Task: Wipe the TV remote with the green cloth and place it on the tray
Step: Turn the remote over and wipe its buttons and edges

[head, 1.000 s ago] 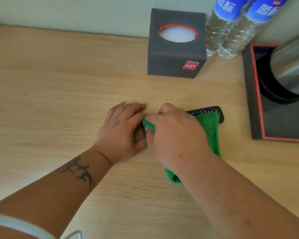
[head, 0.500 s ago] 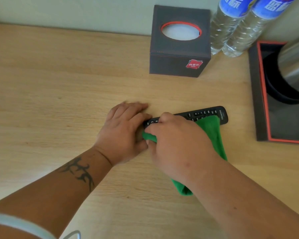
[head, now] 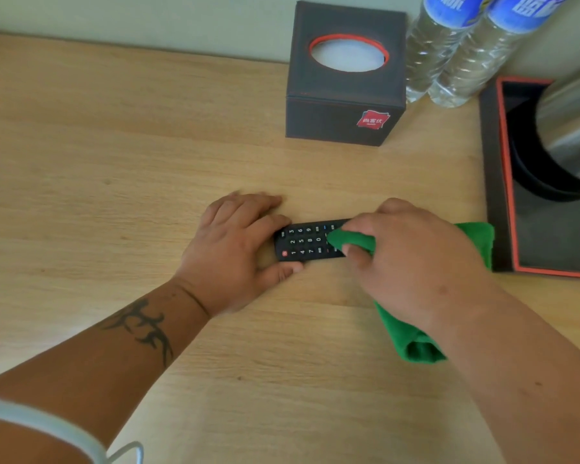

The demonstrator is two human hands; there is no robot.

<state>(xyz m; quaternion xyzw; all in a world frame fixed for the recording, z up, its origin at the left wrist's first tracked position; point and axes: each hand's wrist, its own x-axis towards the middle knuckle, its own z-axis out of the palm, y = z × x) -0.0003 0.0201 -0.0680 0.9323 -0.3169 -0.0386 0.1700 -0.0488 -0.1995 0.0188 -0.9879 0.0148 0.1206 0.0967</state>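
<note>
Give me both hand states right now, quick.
Left hand: shut on the TV remote, pinning its end to the table.
Right hand: shut on the green cloth, pressing it on the remote's buttons.

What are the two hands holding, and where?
The right hand grips the bunched green cloth near its front fold. The left hand steadies the black TV remote at its number-pad end.

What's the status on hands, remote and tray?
Left hand pinning remote on desk. Right hand wiping it with green cloth. Tray holds kettle.
</note>
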